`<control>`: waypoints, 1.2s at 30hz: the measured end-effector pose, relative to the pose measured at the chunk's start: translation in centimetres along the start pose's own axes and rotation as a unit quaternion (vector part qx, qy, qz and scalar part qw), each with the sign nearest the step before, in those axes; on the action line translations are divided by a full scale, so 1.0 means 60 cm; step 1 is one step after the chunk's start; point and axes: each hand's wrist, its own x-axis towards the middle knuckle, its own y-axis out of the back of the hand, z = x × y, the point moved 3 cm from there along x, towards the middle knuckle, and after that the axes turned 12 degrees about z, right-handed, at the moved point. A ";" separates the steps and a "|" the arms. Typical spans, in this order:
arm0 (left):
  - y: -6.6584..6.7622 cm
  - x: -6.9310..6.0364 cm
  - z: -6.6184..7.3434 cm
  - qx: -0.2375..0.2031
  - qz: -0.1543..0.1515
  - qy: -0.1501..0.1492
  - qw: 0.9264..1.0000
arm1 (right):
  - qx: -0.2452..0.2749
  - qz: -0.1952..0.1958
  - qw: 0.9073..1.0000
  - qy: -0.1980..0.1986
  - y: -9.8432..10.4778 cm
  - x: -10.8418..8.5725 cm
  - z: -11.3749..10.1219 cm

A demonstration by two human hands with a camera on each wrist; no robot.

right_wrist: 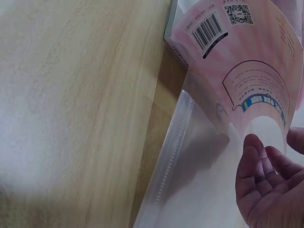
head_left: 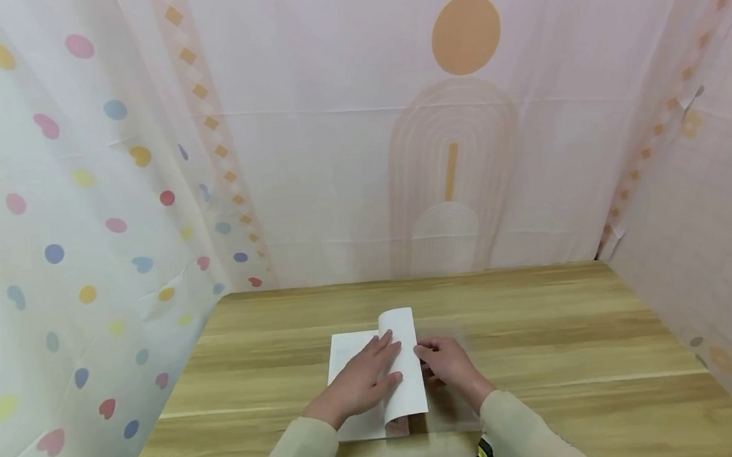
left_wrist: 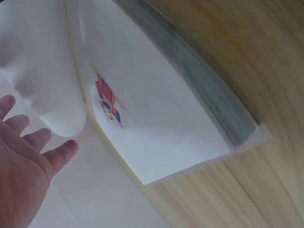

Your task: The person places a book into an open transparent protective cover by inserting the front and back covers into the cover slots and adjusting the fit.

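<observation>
A book with white pages (head_left: pixel 358 427) lies open on the wooden table. Its back cover (right_wrist: pixel 251 61), pink with a barcode, is lifted and curves upward, the white inner side (head_left: pixel 404 367) facing left. My left hand (head_left: pixel 365 378) rests on the book with spread, straight fingers touching the curved white sheet. My right hand (head_left: pixel 450 364) pinches the raised cover's edge between thumb and curled fingers. Beneath the right hand a clear plastic book cover (right_wrist: pixel 190 190) lies spread on the table. The left wrist view shows a page with a small colourful printed figure (left_wrist: pixel 108 99).
The wood-grain table (head_left: pixel 560 356) extends on both sides of the book. Patterned curtains hang behind it (head_left: pixel 325 189) and at the left (head_left: pixel 88 262). Another pale curtain (head_left: pixel 711 247) stands along the right side.
</observation>
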 end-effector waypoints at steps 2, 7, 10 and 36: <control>-0.006 0.002 0.002 0.012 -0.007 -0.005 1.000 | -0.001 -0.001 1.000 0.000 0.001 0.000 -0.001; -0.015 0.002 0.009 0.030 -0.023 -0.002 0.999 | -0.003 -0.003 1.000 -0.004 0.001 -0.001 0.000; -0.017 0.002 0.010 0.033 -0.028 -0.002 0.999 | -0.006 -0.002 1.000 -0.007 0.001 -0.002 0.002; -0.028 0.002 -0.007 0.015 -0.023 0.020 0.999 | -0.292 0.074 0.931 0.207 0.032 0.015 0.018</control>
